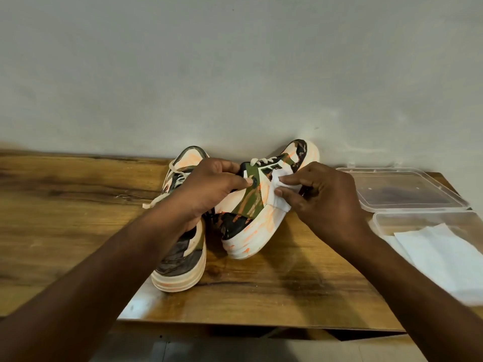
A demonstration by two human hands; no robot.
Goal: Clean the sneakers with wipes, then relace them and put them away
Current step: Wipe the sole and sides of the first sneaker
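Note:
Two camouflage sneakers with cream soles and orange smears stand on a wooden table [78, 205]. The right sneaker [251, 226] is tipped on its side, toe toward the wall. My left hand [209, 189] grips its collar, thumb across the green side panel. My right hand [324, 202] pinches a folded white wipe [279, 202] and presses it against the sneaker's side near the sole. The left sneaker [180, 267] stands upright behind my left wrist, its cream lace [156, 201] trailing loose onto the table.
A clear plastic box [428, 220] at the right edge holds white wipes [444, 257]. Its clear lid [402, 189] lies flat behind it. A plain grey wall rises directly behind the table. The table's front edge runs just below the sneakers.

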